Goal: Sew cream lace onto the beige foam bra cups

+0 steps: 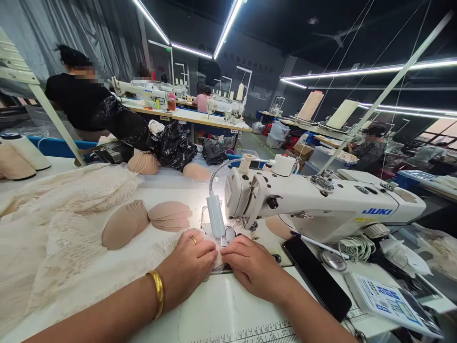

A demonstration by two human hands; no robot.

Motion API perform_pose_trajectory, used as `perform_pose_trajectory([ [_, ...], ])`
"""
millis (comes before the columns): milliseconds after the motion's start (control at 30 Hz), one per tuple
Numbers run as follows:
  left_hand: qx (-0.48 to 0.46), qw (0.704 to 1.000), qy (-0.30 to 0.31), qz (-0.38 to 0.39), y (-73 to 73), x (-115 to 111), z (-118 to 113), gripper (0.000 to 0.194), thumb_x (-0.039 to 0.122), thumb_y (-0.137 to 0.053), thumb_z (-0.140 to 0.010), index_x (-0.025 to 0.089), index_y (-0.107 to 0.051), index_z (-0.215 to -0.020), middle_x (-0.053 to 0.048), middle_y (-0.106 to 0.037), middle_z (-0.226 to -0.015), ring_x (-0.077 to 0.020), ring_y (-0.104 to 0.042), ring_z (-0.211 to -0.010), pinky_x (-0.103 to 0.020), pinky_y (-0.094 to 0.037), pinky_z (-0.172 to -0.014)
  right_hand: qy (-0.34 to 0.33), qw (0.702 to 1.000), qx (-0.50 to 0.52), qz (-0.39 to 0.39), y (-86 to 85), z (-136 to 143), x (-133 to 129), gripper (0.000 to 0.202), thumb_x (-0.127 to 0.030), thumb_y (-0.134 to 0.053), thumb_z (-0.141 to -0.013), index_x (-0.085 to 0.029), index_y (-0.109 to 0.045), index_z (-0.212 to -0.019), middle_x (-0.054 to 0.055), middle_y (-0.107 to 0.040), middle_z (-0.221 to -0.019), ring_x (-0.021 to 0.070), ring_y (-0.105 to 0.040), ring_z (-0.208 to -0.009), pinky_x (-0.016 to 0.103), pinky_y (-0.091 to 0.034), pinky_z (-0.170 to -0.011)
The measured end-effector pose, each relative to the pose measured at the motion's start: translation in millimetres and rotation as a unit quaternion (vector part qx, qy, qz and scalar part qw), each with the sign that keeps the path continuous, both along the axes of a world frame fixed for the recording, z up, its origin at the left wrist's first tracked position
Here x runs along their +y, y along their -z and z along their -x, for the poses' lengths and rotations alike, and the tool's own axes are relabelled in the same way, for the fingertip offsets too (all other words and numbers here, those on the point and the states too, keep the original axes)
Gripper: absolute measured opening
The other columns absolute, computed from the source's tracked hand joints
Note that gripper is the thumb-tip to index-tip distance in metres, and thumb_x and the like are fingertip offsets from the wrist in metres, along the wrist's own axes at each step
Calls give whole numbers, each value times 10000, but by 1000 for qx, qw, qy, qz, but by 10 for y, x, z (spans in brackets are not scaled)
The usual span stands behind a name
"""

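A white sewing machine (pixel 321 195) stands on the table, its needle area lit by a small lamp (pixel 214 215) on a bent metal neck. Just left of the presser foot, my left hand (pixel 197 255) has its fingers pressed together on cream lace fabric. My right hand (pixel 246 262) is closed close to the foot, with its fingertips pinched on the edge of the same work. The lace (pixel 82 247) spreads widely over the left of the table. Beige oval pads (pixel 124 225) lie in overlapping stacks behind my left hand, with more pads (pixel 170 215) beside them.
A black phone (pixel 317 278), a white box with blue print (pixel 391 302) and a coiled cable (pixel 359 247) lie on the right. Thread cones (pixel 24 155) stand at the far left. Black plastic bags (pixel 174 147) sit beyond the table. Another person (pixel 78 95) is at the back left.
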State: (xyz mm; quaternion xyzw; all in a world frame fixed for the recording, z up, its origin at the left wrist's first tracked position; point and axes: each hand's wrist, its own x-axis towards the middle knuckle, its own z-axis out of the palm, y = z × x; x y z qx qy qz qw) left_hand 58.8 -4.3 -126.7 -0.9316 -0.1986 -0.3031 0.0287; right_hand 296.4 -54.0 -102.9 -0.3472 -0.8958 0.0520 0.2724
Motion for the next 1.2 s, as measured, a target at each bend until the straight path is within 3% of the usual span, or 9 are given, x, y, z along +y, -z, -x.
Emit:
perform_pose_trajectory([
  [300,41,997,68,-27,-199,326,-24,214,101,-451,-1015,200,-600,-899,-4,-711,-837,-197,-583,-740,-409,-368,-903,52,999,11,5,53,21,16,313,-2,-549,-939,-209,-676,-1137,50,-771,-1110,238,-651,-975,358,-542,-805],
  [467,36,992,118,-19,-141,595,-51,116,149,-528,-981,213,-615,-940,-37,-748,-940,-236,-636,-846,-414,-380,-887,83,996,15,7,108,25,12,277,-22,-555,-950,-211,-680,-1111,61,-760,-1159,246,-672,-971,351,-519,-744],
  [600,53,988,142,-7,-152,724,-34,118,166,-514,-1000,232,-610,-983,-25,-756,-1016,-231,-645,-909,-415,-364,-975,96,995,16,17,133,44,17,285,-32,-540,-961,-215,-685,-1123,63,-754,-1196,263,-676,-1026,364,-530,-759],
  [733,72,984,162,11,-261,750,-17,159,172,-482,-1030,242,-617,-1074,-24,-760,-1104,-227,-653,-937,-422,-333,-1034,98,995,18,28,123,59,20,300,-37,-532,-963,-220,-680,-1149,66,-744,-1206,261,-658,-1024,374,-541,-788],
  [867,96,986,138,-16,-338,712,-36,165,170,-482,-1032,242,-629,-1004,-35,-758,-1110,-252,-645,-959,-443,-336,-1029,115,992,1,48,99,64,6,299,-42,-521,-961,-229,-688,-1125,61,-712,-1055,244,-625,-911,343,-502,-708],
  [1000,102,987,118,-29,-304,674,-47,246,54,-522,-942,248,-666,-983,-45,-766,-1051,-251,-658,-930,-449,-338,-1002,131,990,-20,53,97,68,-7,276,-69,-507,-976,-227,-699,-1093,59,-652,-957,238,-588,-858,333,-463,-682],
  [1100,92,988,127,-13,-243,678,-37,285,74,-545,-939,285,-692,-1062,-31,-773,-1045,-240,-649,-910,-455,-328,-985,131,990,-27,54,108,73,-12,262,-76,-510,-982,-222,-699,-1092,60,-646,-959,239,-580,-863,337,-464,-696],
  [1200,99,988,119,-19,-202,720,-30,253,90,-532,-950,280,-687,-1016,-15,-766,-1032,-239,-636,-937,-456,-310,-981,132,990,-26,50,115,82,-10,273,-74,-506,-988,-218,-694,-1124,64,-650,-968,243,-581,-872,341,-468,-700],
])
